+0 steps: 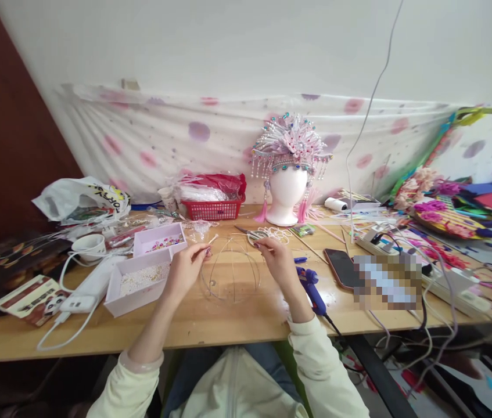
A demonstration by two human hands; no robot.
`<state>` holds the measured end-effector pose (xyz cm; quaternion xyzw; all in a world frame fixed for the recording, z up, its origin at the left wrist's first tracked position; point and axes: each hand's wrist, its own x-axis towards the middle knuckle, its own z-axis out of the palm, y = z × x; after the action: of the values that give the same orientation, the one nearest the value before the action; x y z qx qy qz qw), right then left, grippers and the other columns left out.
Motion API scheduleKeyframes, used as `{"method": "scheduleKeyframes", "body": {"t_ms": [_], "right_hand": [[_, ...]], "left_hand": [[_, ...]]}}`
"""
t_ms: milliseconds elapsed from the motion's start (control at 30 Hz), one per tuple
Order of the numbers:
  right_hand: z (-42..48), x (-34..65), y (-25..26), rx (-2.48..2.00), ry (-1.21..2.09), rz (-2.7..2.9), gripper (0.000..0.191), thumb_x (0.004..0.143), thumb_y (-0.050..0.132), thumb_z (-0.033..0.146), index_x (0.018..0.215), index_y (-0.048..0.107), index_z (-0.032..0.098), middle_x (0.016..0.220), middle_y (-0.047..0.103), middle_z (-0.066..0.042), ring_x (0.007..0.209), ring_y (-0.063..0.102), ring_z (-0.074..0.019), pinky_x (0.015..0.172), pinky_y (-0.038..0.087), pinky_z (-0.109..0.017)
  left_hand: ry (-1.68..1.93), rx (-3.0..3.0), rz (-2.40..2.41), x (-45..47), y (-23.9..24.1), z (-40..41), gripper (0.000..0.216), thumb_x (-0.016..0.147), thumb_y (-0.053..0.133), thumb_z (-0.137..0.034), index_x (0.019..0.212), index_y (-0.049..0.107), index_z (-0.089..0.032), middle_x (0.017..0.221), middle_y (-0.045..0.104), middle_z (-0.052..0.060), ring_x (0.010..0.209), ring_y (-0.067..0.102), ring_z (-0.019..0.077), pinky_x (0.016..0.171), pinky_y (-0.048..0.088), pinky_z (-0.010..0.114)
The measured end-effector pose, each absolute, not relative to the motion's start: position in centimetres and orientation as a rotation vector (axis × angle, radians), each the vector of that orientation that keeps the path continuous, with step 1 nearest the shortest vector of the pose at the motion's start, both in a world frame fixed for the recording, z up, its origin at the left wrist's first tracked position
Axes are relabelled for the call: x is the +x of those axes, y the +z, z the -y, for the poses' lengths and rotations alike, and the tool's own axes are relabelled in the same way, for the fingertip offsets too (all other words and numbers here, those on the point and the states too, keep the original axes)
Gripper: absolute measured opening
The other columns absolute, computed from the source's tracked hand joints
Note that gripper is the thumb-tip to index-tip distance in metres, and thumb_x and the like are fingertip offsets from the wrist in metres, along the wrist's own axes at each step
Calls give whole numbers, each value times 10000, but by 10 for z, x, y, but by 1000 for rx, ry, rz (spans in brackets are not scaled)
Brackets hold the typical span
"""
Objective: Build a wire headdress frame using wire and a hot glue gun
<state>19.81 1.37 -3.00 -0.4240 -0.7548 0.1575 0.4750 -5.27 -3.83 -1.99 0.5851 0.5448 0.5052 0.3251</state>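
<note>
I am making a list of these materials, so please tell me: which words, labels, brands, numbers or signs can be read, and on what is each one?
No text can be read with certainty.
White plastic bag: large dark letters, too creased and blurred to read.
Card with a panda: printing, too small and blurred to read.
Red basket: small dark mark on the front, too small to read.

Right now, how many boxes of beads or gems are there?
2. One box, of white beads, is near the left hand; the second box, of colourful gems, is just behind the first. More may be hidden.
</note>
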Motion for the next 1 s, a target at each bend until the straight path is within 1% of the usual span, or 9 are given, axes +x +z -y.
{"method": "scheduleKeyframes", "body": {"t_ms": [133,400,667,1000], "right_hand": [[-18,201,-40,-1137,358,1907,208,983,625,347,1044,680,156,1020,714,-43,893,696,-179,828,583,-394],[-19,197,-45,-1257,297,1995,203,986,621,341,1062,678,161,1042,713,-47,884,695,-174,813,589,-380],[-29,196,-49,-1271,233,2006,206,991,613,334,1106,668,173,1095,700,-58,924,689,-183,831,587,-390],[-26,199,-53,-1208,257,2007,228,990,617,328,1143,661,166,1078,705,-54,904,697,-182,821,593,-392]], "left_hand": [[1258,1690,-1537,-59,-34,33,259,960,628,-354,1134,650,-163,1155,673,80,996,667,212,877,574,428],[1201,1829,-1652,-66,-44,27,276,966,618,-357,1168,641,-170,1194,664,88,1030,662,221,898,569,441],[1182,1865,-1701,-61,-45,20,274,970,612,-360,1166,641,-172,1171,670,84,985,670,207,867,580,421],[1089,1893,-1690,-67,-38,18,280,966,618,-360,1171,640,-171,1181,668,85,997,669,212,870,580,424]]}}
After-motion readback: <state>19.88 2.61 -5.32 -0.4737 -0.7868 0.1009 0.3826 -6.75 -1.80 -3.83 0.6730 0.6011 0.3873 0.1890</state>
